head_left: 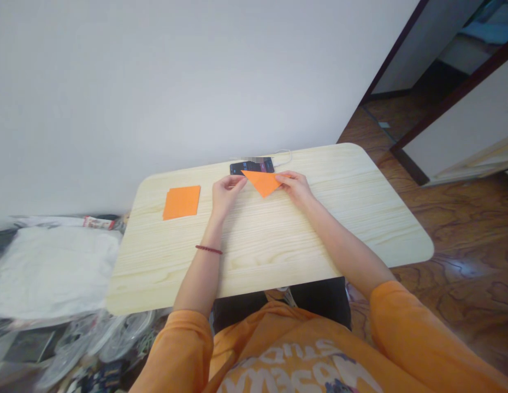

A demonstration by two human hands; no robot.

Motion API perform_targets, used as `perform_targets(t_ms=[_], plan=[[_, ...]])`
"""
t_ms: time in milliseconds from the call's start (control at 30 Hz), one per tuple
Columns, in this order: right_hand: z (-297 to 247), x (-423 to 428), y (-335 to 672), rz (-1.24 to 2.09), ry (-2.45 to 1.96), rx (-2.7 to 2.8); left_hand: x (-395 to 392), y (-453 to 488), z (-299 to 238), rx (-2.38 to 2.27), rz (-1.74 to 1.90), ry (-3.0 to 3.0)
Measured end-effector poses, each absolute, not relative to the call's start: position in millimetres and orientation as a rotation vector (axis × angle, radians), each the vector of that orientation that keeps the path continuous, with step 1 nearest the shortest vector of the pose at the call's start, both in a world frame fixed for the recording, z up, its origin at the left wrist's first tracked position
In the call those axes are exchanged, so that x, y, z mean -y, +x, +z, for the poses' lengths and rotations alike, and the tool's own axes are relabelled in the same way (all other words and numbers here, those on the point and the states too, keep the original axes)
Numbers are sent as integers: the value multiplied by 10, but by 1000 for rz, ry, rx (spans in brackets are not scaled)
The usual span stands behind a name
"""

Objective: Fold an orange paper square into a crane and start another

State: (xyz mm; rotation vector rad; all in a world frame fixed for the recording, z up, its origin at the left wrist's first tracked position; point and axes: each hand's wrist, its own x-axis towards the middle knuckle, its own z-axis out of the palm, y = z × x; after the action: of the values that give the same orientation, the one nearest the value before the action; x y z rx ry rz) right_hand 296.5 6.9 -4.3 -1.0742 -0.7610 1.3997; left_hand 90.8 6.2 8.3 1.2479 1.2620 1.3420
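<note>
A sheet of orange paper [262, 182], folded to a triangle with one corner toward me, is near the far side of the table. My right hand [295, 186] pinches its right corner between thumb and fingers. Close to the paper's left tip, my left hand [227, 194] has its fingers curled and brought toward the thumb. Whether those fingertips touch the paper or hold anything is too small to tell. A red bead bracelet [208, 249] circles my left wrist. Left of that hand lies a small stack of square orange paper [181, 202], its edges slightly offset.
Just behind the folded paper, a phone [252, 165] with a lit screen lies at the back of the pale wooden table [274, 245], a white cable [284, 158] beside it. A white wall rises behind. Plastic-wrapped items and white cloth [57, 267] fill the left side.
</note>
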Motion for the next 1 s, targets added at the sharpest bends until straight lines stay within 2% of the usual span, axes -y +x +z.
perform_targets(t_ms=[167, 367, 667, 1000], plan=[[9, -18, 2902, 1572, -1035, 665, -11, 1128, 42, -976, 1244, 969], [-6, -5, 2912, 1674, -980, 706, -8, 1148, 22, -905, 1231, 880], [-7, 7, 2907, 1681, -988, 735, 23, 1134, 91, -857, 1233, 925], [-21, 66, 2853, 1532, -1053, 1091, 10, 1130, 34, -924, 1253, 953]])
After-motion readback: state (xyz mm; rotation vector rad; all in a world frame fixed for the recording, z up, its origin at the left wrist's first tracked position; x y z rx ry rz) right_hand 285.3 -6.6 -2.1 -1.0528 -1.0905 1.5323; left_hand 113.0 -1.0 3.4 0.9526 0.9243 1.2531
